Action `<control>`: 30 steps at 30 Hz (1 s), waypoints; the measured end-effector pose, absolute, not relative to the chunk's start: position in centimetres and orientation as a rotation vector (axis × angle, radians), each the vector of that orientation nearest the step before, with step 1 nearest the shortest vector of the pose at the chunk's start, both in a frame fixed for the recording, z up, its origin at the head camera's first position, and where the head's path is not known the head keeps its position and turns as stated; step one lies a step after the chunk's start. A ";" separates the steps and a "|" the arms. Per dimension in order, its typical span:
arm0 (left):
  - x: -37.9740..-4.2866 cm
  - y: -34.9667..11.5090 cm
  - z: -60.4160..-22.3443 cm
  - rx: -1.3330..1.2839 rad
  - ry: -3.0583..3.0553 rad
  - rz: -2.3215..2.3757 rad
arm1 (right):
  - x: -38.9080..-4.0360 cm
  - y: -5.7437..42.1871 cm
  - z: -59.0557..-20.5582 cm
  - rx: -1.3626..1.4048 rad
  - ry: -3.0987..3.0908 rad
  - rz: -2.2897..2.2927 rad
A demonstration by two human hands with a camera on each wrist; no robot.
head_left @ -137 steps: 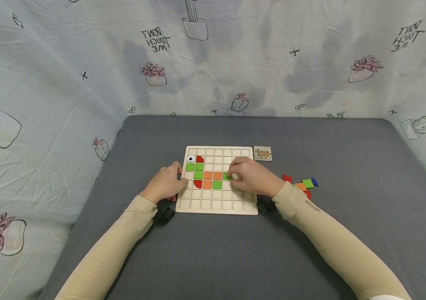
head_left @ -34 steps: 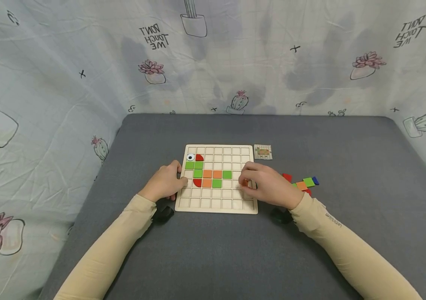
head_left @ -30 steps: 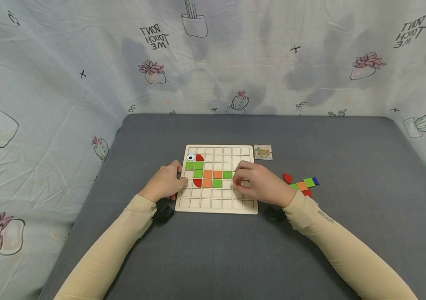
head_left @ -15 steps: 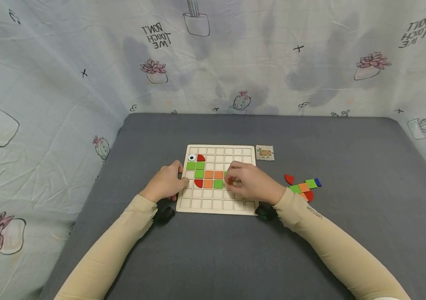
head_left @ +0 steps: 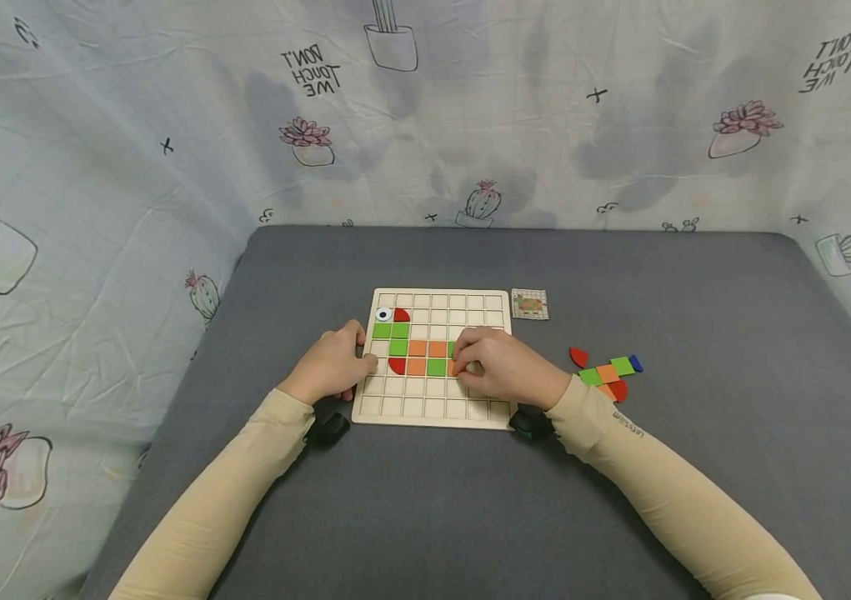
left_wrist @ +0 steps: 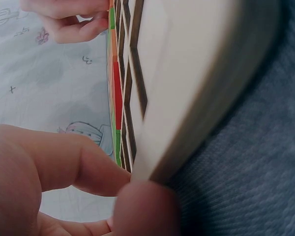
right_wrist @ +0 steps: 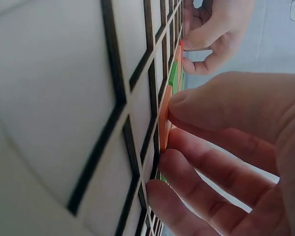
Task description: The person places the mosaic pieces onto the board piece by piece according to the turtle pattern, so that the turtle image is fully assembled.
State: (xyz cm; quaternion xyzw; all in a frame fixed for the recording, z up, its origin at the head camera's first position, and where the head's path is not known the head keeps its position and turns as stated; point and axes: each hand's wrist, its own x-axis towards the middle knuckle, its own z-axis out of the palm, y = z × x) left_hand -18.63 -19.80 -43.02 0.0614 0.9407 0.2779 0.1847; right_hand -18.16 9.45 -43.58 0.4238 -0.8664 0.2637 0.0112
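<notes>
A wooden grid board (head_left: 413,408) lies flat on the grey table. On it sit green and orange square tiles, two red quarter-round tiles and a round eye tile (head_left: 383,314). My left hand (head_left: 327,362) grips the board's left edge, its thumb and forefinger meeting at the rim in the left wrist view. My right hand (head_left: 508,367) is over the board's right half. Thumb and fingers pinch an orange square tile (right_wrist: 163,118), which lies at its cell beside a green tile (head_left: 436,367). The hand covers part of the green tile just above.
A small printed pattern card (head_left: 530,305) lies off the board's upper right corner. Right of the board are loose tiles: a red quarter-round (head_left: 578,357), a blue piece (head_left: 636,363), green squares (head_left: 623,366) and orange squares (head_left: 607,373). A printed cloth (head_left: 545,142) hangs behind.
My right hand has moved left across the board with the orange tile and brought it down into the cell beside the lower green tile. The left hand has stayed at the board's edge.
</notes>
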 end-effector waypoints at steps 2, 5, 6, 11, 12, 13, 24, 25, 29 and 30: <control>-18.6 -19.8 -43.0 0.175 2.651 0.783 | -18.2 9.5 -43.6 1.326 -2.694 0.813; -18.7 -19.8 -43.0 0.174 2.650 0.783 | -18.2 9.5 -43.6 1.330 -2.691 0.796; -18.7 -19.8 -43.0 0.173 2.650 0.783 | -18.2 9.6 -43.5 1.330 -2.694 0.793; -18.6 -19.7 -43.0 0.165 2.650 0.781 | -18.1 9.8 -43.3 1.321 -2.702 0.806; -18.6 -19.7 -43.0 0.164 2.649 0.780 | -18.1 9.9 -43.2 1.318 -2.701 0.814; -18.6 -19.7 -43.0 0.162 2.650 0.779 | -18.0 10.0 -43.1 1.312 -2.701 0.824; -18.6 -19.8 -43.0 0.172 2.649 0.768 | -17.0 13.1 -41.8 1.147 -2.791 0.815; -18.7 -19.8 -43.0 0.172 2.649 0.768 | -16.8 13.5 -41.8 1.130 -2.796 0.804; -18.7 -19.8 -43.0 0.174 2.646 0.770 | -16.1 15.3 -41.9 1.060 -2.813 0.735; -18.7 -19.8 -43.0 0.175 2.646 0.770 | -15.9 15.7 -41.9 1.046 -2.817 0.722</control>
